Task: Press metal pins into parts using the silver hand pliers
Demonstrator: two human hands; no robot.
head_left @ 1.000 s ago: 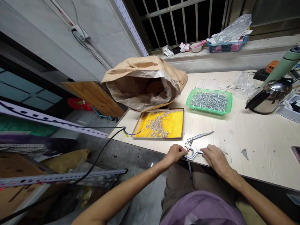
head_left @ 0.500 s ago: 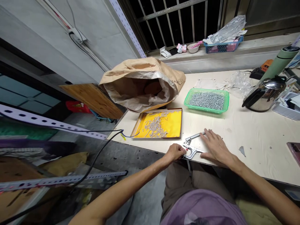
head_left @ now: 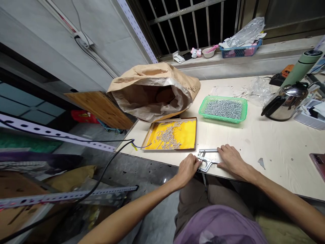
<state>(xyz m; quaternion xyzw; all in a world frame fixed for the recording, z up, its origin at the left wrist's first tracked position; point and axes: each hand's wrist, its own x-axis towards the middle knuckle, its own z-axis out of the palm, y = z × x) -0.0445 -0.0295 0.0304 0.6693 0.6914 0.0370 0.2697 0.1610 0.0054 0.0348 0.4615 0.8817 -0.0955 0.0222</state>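
A silver metal hand tool (head_left: 210, 162) with two handles and a dark coil spring lies flat near the front edge of the table. My left hand (head_left: 188, 167) is closed at the tool's left end, fingertips pinched against it; any small part between them is hidden. From the right, my right hand (head_left: 233, 159) grips the ends of both handles with curled fingers. Just beyond my left hand sits a shallow tray (head_left: 196, 134) with a yellow lining, holding a heap of small metal pins or screws (head_left: 169, 137).
Behind the tray a large paper sack (head_left: 152, 76) lies with its mouth facing me. A green basket (head_left: 244, 110) full of small metal screws stands farther back. A steel kettle (head_left: 286, 103), a green flask (head_left: 302, 67) and a phone (head_left: 318, 161) are at the right. A cable (head_left: 111, 159) hangs at the left.
My right hand's fingers have gone from spread to curled around the handles. The tool's upper handle has swung, so the two handles now lie nearly parallel. My left hand stays at the tool's left end.
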